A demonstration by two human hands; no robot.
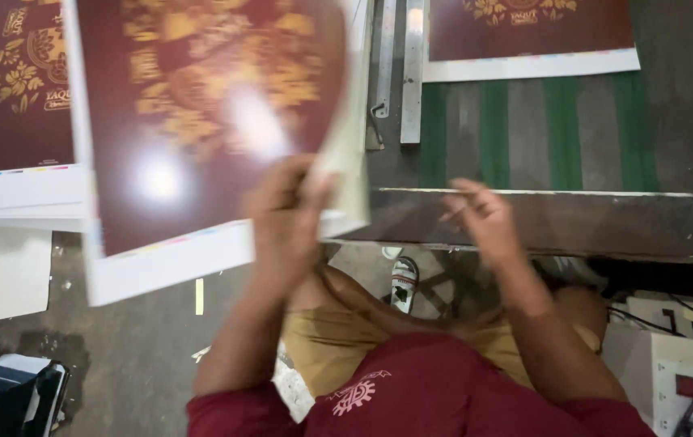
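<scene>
Head view, looking down over the person's lap toward a work table [524,222].

Left hand [286,214]: fingers closed in a pinch on the near right edge of a large glossy printed sheet [201,121], thumb on top. The sheet is dark maroon with a gold floral design and a white margin carrying a thin strip of colour patches along its near edge. It is lifted and bowed, its right side curling upward; glare spots show on its face. The sheet is motion-blurred.

Right hand [484,218]: empty, fingers loosely spread and slightly curled, hovering just over the near edge of the table, well apart from the lifted sheet. It touches nothing that can be made out.

Stack of printed sheets [14,105]: same maroon and gold print, lying flat at the far left, partly covered by the lifted sheet.

Another printed sheet [528,36] lies flat at the far edge of the table, on a surface with green stripes [561,133].

Two metal rulers [411,73] lie side by side on the table between the lifted sheet and the far sheet.

Below the table edge: a sandalled foot [403,283] on the concrete floor [136,356]; a loose white sheet [10,275] lies on the floor at left.
</scene>
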